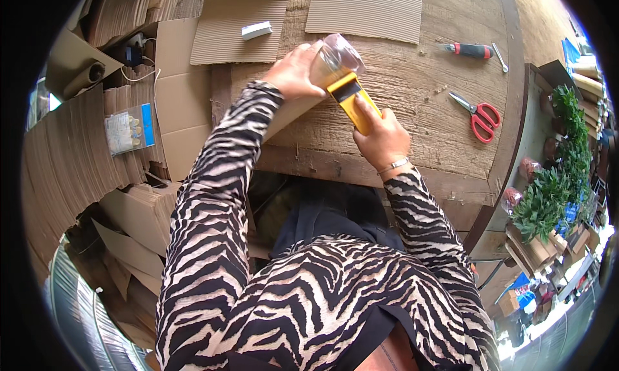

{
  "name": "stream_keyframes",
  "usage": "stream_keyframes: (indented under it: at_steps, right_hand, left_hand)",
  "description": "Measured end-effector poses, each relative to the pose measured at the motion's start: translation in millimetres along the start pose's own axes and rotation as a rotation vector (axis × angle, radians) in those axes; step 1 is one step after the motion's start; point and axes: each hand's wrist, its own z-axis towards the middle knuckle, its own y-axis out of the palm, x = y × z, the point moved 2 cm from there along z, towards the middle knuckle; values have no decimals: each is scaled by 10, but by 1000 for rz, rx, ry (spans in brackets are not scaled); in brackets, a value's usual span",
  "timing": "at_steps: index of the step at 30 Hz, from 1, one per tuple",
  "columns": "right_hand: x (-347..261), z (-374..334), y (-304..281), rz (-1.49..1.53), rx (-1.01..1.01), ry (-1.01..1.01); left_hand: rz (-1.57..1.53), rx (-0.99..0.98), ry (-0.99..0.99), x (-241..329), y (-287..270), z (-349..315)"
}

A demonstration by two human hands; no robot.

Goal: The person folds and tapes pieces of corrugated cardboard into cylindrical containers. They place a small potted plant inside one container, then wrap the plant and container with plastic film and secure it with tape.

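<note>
My left hand [295, 72] is closed on a long brown cardboard piece [293, 115] that slants over the table's near edge. Clear, shiny plastic [340, 52] covers its far end, just beyond my fingers. A yellow hand tool [356, 111] with a dark rectangular head is gripped in my right hand [384, 141]. The tool's head meets the plastic-covered end, and my right thumb or finger lies along its body. Its exact kind cannot be made out. What my left palm covers is hidden.
Red-handled scissors [482, 121] lie on the rough wooden table [400, 87] to the right, below a red-and-black handled cutter [472, 50]. Corrugated sheets [364, 10] lie at the back, one under a small white block [256, 30]. Stacked cardboard [71, 139] rises at left.
</note>
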Motion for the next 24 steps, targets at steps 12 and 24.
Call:
stream_keyframes:
  at_steps: [12,24]
  right_hand:
    - [176,-402,-126,-127,-35,-91]
    - [-155,294,-377,-333,-468,105]
  left_hand:
    - [-32,-79,-126,-35,-135,91]
    - [-510,-36,73,-962,-116,46]
